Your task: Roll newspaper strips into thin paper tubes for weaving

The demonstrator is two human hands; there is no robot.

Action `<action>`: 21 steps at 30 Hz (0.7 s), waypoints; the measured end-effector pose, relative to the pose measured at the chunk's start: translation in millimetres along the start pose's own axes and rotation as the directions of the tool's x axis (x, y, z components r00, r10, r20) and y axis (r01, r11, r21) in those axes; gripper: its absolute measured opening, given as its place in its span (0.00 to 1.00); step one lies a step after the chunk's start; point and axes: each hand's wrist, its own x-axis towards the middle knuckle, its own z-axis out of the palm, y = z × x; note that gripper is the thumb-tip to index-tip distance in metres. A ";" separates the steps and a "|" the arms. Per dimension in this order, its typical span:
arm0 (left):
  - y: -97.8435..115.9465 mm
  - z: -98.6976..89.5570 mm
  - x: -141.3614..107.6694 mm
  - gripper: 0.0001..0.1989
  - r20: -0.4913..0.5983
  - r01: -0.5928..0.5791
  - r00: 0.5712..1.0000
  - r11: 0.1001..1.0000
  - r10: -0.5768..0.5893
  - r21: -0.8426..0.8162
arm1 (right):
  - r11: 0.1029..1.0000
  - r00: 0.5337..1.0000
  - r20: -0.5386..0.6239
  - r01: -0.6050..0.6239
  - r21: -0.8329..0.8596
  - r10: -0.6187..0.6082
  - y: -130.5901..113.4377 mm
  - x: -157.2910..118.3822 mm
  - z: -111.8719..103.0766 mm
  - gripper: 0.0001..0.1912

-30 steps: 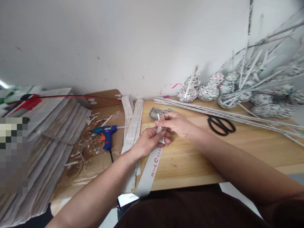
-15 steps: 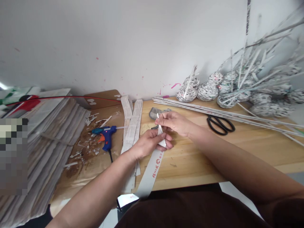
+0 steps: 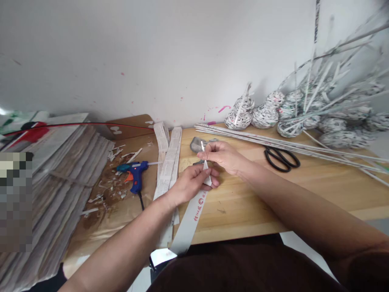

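A long white paper strip (image 3: 190,223) with red print hangs from my hands over the table's front edge. Its upper end is rolled into a narrow white point. My left hand (image 3: 196,180) is closed on the rolled part, thumb on top and fingers beneath. Just above it, my right hand (image 3: 221,156) pinches the thin tip between thumb and fingers. Behind the hands lies a grey knitted item (image 3: 197,144), partly covered by them. To their left, newspaper strips (image 3: 168,166) lie in flat stacks.
A blue glue gun (image 3: 136,176) rests among paper scraps on brown board. Folded newspapers (image 3: 51,190) are piled at the left. Black-handled scissors (image 3: 281,159) lie right, below long paper sticks (image 3: 243,138). Woven paper gourd shapes (image 3: 240,111) stand along the wall.
The rolled tip sticks out a little further above my right fingers. Less of the rolled part's broad end shows at my left hand. Both hands stay close together.
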 end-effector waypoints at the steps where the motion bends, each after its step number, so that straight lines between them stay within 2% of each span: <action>1: -0.4 -0.6 0.4 0.20 0.006 0.003 1.000 1.000 -0.003 -0.013 | 1.000 1.000 0.025 -0.001 -0.015 0.002 -0.7 -0.3 -1.1 0.20; 6: -1.5 -2.4 2.5 0.21 -0.003 0.008 1.000 0.998 -0.008 -0.069 | 0.990 0.986 0.164 -0.003 -0.139 0.026 -2.7 1.3 -11.8 0.16; 11: -0.8 0.1 2.0 0.20 -0.040 0.030 0.999 0.998 -0.032 -0.049 | 0.995 1.000 0.030 -0.004 -0.097 0.006 -1.3 3.9 -10.6 0.17; 17: -1.3 -0.6 0.5 0.21 -0.026 0.035 0.999 0.999 -0.036 -0.017 | 0.995 0.997 -0.072 0.014 -0.102 -0.021 -2.9 1.2 -1.3 0.21; 19: -2.0 -1.7 0.8 0.21 -0.025 0.033 0.999 0.999 -0.034 -0.027 | 0.994 0.999 -0.041 0.007 -0.105 -0.011 -3.2 0.6 -1.8 0.20; 21: -2.7 -2.3 1.4 0.21 -0.033 0.033 0.999 0.999 -0.034 -0.044 | 0.994 0.999 0.052 -0.004 -0.110 0.010 -3.1 0.8 -3.9 0.18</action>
